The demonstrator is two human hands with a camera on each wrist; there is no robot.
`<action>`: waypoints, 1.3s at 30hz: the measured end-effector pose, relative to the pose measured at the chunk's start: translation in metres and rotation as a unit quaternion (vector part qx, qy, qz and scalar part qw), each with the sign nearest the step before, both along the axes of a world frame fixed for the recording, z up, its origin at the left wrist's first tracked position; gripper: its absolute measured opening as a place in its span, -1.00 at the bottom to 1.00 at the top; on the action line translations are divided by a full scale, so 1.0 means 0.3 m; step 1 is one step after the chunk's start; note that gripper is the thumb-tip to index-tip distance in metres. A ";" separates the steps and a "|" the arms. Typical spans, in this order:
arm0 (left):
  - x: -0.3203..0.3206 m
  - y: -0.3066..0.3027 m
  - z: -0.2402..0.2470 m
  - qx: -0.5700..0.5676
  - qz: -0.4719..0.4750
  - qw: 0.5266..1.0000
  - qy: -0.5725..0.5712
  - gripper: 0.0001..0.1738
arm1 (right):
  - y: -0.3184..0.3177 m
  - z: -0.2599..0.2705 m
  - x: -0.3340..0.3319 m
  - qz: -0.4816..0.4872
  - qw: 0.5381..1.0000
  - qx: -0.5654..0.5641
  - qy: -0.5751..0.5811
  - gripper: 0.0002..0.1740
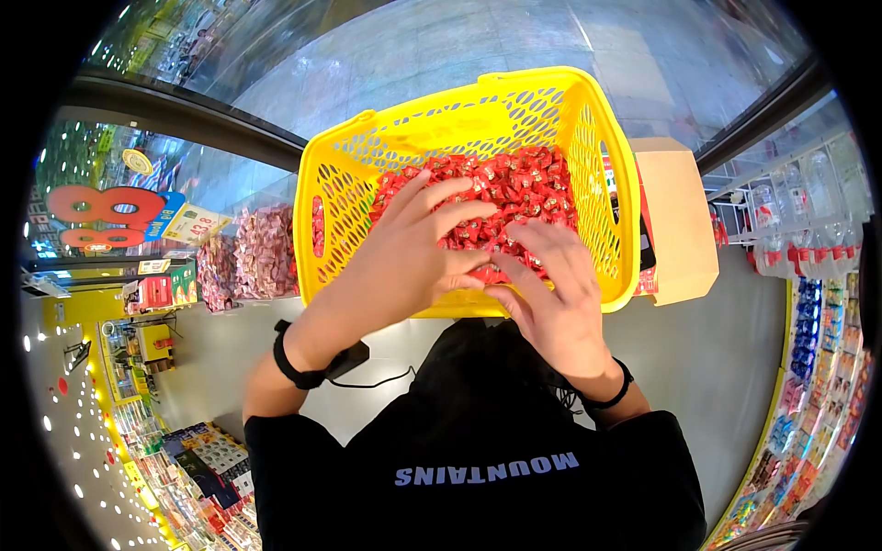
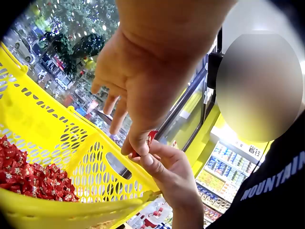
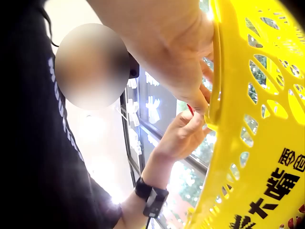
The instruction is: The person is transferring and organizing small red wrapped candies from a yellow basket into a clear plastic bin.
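Observation:
A small red wrapped candy (image 2: 151,138) is between both hands at the near rim of a yellow plastic basket (image 1: 418,115). My left hand (image 1: 413,248) pinches it between thumb and a finger, the other fingers spread over the basket. From the right, my right hand (image 1: 556,289) meets it and pinches the same candy with thumb and fingertips. In the right wrist view only a sliver of red wrapper (image 3: 190,109) shows between the fingers. Many similar red candies (image 1: 519,184) fill the bottom of the basket.
Right of the basket stands an open cardboard box (image 1: 680,220). Pink bagged goods (image 1: 266,253) are stacked on the left, near a price sign (image 1: 195,225). Bottles (image 1: 808,202) stand on a rack at the far right. A glass window (image 1: 413,55) lies beyond the basket.

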State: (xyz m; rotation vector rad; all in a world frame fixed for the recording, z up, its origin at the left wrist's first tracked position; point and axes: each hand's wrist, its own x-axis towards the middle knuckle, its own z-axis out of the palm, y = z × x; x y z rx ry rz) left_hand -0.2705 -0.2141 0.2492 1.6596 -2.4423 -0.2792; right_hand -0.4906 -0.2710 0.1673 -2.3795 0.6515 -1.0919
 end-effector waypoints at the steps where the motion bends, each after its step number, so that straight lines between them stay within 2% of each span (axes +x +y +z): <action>1: 0.003 0.031 -0.011 -0.005 0.006 1.000 -0.001 -0.59 | 0.005 -0.006 0.008 0.013 1.000 -0.003 -0.001 -0.58; 5: 0.029 0.139 -0.040 -0.056 0.053 0.997 -0.020 -0.60 | 0.033 0.002 0.057 0.063 0.998 -0.003 -0.013 -0.74; 6: 0.039 0.160 -0.042 -0.072 0.063 0.995 -0.022 -0.54 | 0.044 0.006 0.074 0.072 0.997 -0.006 -0.008 -0.76; 8: 0.071 0.208 -0.046 -0.099 0.076 0.992 -0.001 -0.53 | 0.069 0.015 0.113 0.087 0.996 -0.011 -0.003 -0.81; 15: 0.282 0.394 -0.107 -0.200 0.095 0.975 0.025 -0.60 | 0.197 0.052 0.326 0.122 0.992 -0.017 0.030 -0.78; 18: 0.404 0.473 -0.132 -0.219 0.105 0.969 0.047 -0.61 | 0.279 0.072 0.449 0.092 0.995 -0.008 0.038 -0.74; 21: 0.525 0.541 -0.174 -0.218 0.101 0.964 0.110 -0.60 | 0.344 0.051 0.560 0.103 0.992 -0.043 0.055 -0.72; 25: 0.662 0.591 -0.221 -0.216 0.110 0.958 0.154 -0.57 | 0.420 0.047 0.690 0.073 0.994 -0.051 0.070 -0.76; 29: 0.744 0.597 -0.253 -0.162 0.098 0.954 0.233 -0.60 | 0.464 0.079 0.778 0.056 0.994 -0.039 0.082 -0.80; 33: 0.807 0.606 -0.267 -0.169 0.089 0.947 0.260 -0.63 | 0.495 0.092 0.826 0.035 0.994 -0.077 0.066 -0.80; 39: 0.834 0.609 -0.294 -0.233 0.074 0.946 0.211 -0.64 | 0.495 0.090 0.848 0.037 0.998 -0.052 0.025 -0.80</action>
